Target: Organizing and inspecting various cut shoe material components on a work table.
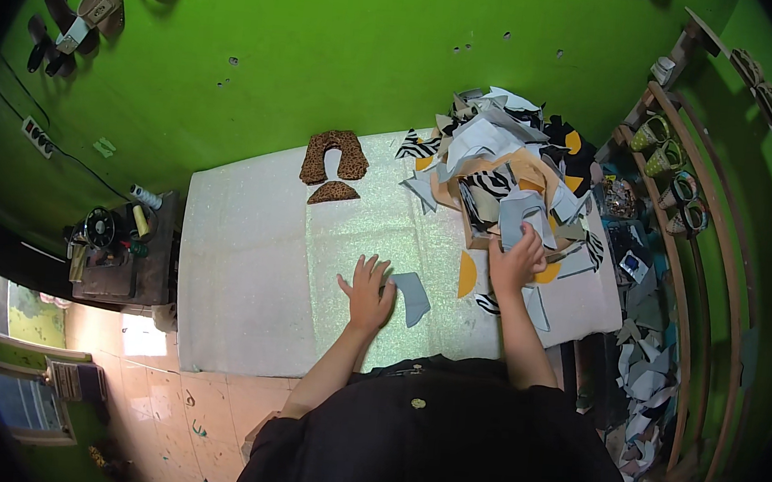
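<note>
Cut piece (412, 297) near the worktop (237, 265) front edge, scrap pile (502, 173) at its far right corner, patterned pieces (333, 165) along the far edge, sewing machine (115, 245) beside the left edge.

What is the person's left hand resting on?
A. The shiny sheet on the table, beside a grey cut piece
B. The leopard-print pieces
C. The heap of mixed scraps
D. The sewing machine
A: the left hand lies flat, fingers spread, on the shiny sheet, with the grey cut piece just to its right; the leopard-print pieces lie farther up the table.
</note>
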The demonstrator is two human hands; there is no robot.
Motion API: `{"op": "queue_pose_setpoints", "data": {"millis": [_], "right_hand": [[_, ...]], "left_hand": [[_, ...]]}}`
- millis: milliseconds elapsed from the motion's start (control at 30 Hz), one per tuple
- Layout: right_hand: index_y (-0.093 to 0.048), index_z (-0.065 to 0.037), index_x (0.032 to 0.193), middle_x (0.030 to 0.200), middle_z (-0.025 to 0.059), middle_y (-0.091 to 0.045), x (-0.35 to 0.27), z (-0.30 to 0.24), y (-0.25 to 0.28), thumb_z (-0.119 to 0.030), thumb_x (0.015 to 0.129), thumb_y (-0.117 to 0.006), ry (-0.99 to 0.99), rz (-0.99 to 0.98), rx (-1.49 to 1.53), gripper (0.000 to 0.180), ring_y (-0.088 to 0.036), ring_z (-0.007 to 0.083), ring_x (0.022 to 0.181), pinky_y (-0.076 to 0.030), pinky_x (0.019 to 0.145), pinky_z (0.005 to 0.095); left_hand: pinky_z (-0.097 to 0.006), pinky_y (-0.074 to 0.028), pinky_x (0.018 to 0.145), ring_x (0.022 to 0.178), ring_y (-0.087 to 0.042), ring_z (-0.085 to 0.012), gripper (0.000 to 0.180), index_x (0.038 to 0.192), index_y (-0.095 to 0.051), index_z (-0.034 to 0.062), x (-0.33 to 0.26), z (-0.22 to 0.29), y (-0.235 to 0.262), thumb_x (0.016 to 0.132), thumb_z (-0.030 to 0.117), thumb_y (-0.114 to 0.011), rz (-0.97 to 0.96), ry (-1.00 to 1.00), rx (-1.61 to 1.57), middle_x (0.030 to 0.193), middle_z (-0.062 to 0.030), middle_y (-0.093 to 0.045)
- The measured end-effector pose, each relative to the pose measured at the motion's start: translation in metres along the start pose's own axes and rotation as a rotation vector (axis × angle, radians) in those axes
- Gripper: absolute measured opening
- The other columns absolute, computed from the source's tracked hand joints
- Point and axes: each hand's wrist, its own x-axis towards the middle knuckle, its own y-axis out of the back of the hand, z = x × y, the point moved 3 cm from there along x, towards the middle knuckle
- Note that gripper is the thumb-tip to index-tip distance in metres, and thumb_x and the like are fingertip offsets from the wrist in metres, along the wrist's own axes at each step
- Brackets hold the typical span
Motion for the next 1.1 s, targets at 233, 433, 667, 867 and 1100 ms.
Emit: {"op": "queue_pose_setpoints", "data": {"millis": [233, 433, 667, 867, 1100], "right_hand": [[-0.059, -0.012, 0.102, 0.1, 0.0035, -0.059, -0.004, 0.026, -0.001, -0.032, 0.079, -0.064, 0.0, -0.182, -0.057, 0.03, -0.05, 0.0235, 0.101, -0.023, 0.09, 0.052], [-0.062, -0.014, 0.082, 0.079, -0.0022, -0.061, -0.002, 0.009, 0.024, -0.026, 0.08, -0.064, -0.045, -0.074, 0.213, 0.013, -0.053, 0.0196, 0.089, -0.023, 0.088, 0.0488], [-0.061, -0.015, 0.074, 0.079, -0.0021, -0.061, -0.019, -0.045, 0.057, -0.023, 0.074, -0.069, 0.218, -0.154, 0.382, 0.011, -0.054, 0.018, 0.088, -0.023, 0.085, 0.0443], [-0.057, -0.012, 0.094, 0.101, 0.0053, -0.058, -0.044, -0.064, 0.059, -0.019, 0.063, -0.072, 0.352, -0.229, 0.548, 0.035, -0.051, 0.0239, 0.103, -0.022, 0.091, 0.0433], [-0.061, -0.004, 0.093, 0.092, 0.0084, -0.062, -0.026, -0.053, 0.035, -0.018, 0.07, -0.072, 0.294, -0.911, 0.614, 0.029, -0.054, 0.0241, 0.097, -0.026, 0.094, 0.0389]], "left_hand": [[-0.055, -0.016, 0.099, 0.122, -0.039, -0.0283, 0.026, 0.107, -0.061, 0.0142, 0.025, 0.047, 0.022, 0.083, 0.022, -0.057, 0.116, -0.127, -0.205, 0.12, -0.0085, -0.05], [-0.04, -0.033, 0.091, 0.106, -0.051, -0.027, 0.019, 0.099, -0.064, 0.0101, 0.04, 0.081, 0.029, 0.083, 0.017, -0.059, 0.05, -0.284, -0.393, 0.107, -0.0079, -0.057], [-0.028, -0.046, 0.08, 0.089, -0.057, -0.0137, 0.039, 0.118, -0.051, -0.0039, 0.054, 0.124, 0.013, 0.093, 0.025, -0.054, -0.389, 0.124, -1.24, 0.094, -0.0088, -0.062], [-0.027, -0.047, 0.07, 0.076, -0.056, -0.0116, 0.028, 0.107, -0.06, -0.0021, 0.065, 0.111, 0.026, 0.094, 0.021, -0.052, -0.39, -0.001, -0.912, 0.091, -0.0087, -0.064], [-0.027, -0.046, 0.072, 0.08, -0.059, -0.0173, 0.017, 0.098, -0.066, 0.0018, 0.056, 0.096, 0.07, 0.087, 0.013, -0.06, -0.311, -0.314, -0.717, 0.087, -0.0093, -0.061]]}}
